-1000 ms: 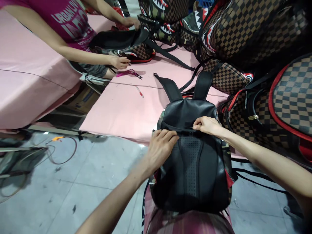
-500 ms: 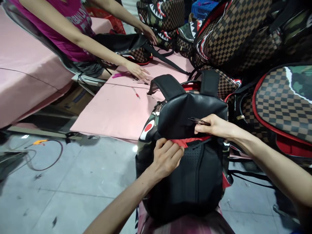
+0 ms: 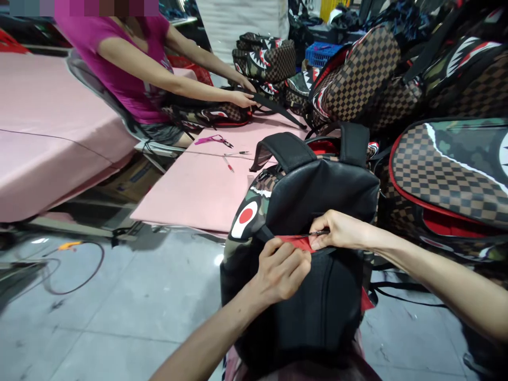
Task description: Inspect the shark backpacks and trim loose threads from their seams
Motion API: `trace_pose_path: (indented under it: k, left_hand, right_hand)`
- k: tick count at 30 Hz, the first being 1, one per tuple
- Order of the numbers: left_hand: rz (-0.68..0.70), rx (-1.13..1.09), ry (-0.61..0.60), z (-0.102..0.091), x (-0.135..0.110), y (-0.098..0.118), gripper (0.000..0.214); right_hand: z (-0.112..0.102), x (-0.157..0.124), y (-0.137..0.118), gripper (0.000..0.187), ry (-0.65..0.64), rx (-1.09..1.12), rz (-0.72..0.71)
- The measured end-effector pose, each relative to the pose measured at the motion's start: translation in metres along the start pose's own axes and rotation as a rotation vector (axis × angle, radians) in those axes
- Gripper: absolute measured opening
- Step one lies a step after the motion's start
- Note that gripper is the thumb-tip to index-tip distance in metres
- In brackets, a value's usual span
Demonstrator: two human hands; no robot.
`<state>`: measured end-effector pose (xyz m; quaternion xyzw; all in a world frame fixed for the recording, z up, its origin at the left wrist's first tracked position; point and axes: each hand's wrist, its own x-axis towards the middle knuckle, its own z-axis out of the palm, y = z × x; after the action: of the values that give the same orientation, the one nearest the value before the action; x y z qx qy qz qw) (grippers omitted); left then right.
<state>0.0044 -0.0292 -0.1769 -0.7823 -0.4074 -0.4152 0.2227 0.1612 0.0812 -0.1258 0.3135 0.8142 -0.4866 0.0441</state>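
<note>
A black backpack (image 3: 304, 312) with camouflage sides and a red-and-white eye patch stands upright against my lap, its back panel facing me. My left hand (image 3: 282, 270) is closed on the red lining (image 3: 297, 242) at the opening across that panel. Over the same opening, my right hand (image 3: 337, 230) holds dark thread snips (image 3: 319, 233), pointing left and lying close to the lining. Its fingertips touch the red cloth. The snips' blades are partly hidden, so whether they are parted does not show.
A pink-covered table (image 3: 182, 196) lies beyond the backpack, with pink-handled snips (image 3: 214, 140) and a red pen (image 3: 228, 165) on it. Across it, a co-worker in a magenta shirt (image 3: 130, 69) handles a black strap (image 3: 280, 108). Checkered backpacks (image 3: 359, 74) are piled at right.
My right hand has lowered the snips from the upper black panel to the red lining. My left hand keeps its grip. The co-worker's hands have come together on a strap. The view has shifted.
</note>
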Motion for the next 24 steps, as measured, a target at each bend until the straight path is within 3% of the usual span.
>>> trace_pose_path:
  k: [3, 8, 11, 18, 21, 24]
  left_hand:
    - [0.018, 0.002, 0.009, -0.005, 0.000, 0.003, 0.020]
    - [0.032, 0.014, 0.002, -0.019, 0.004, 0.009, 0.020]
    - [0.041, -0.010, -0.024, -0.023, 0.007, 0.014, 0.017]
    - [0.080, -0.018, -0.035, -0.019, 0.009, 0.018, 0.020]
    - [0.076, -0.010, -0.038, -0.020, 0.009, 0.020, 0.024]
    - [0.065, -0.011, -0.042, -0.021, 0.011, 0.020, 0.026]
  right_hand:
    - [0.003, -0.012, -0.008, 0.018, 0.042, -0.054, -0.020]
    - [-0.006, -0.041, -0.015, 0.031, -0.058, 0.223, -0.111]
    - [-0.008, -0.051, -0.015, 0.034, -0.063, 0.273, -0.100]
    - [0.006, -0.043, -0.018, 0.029, 0.042, 0.333, -0.059]
    - [-0.001, -0.047, -0.020, 0.028, 0.157, 0.319, -0.067]
    - [-0.014, -0.056, -0.017, 0.025, 0.285, 0.166, -0.049]
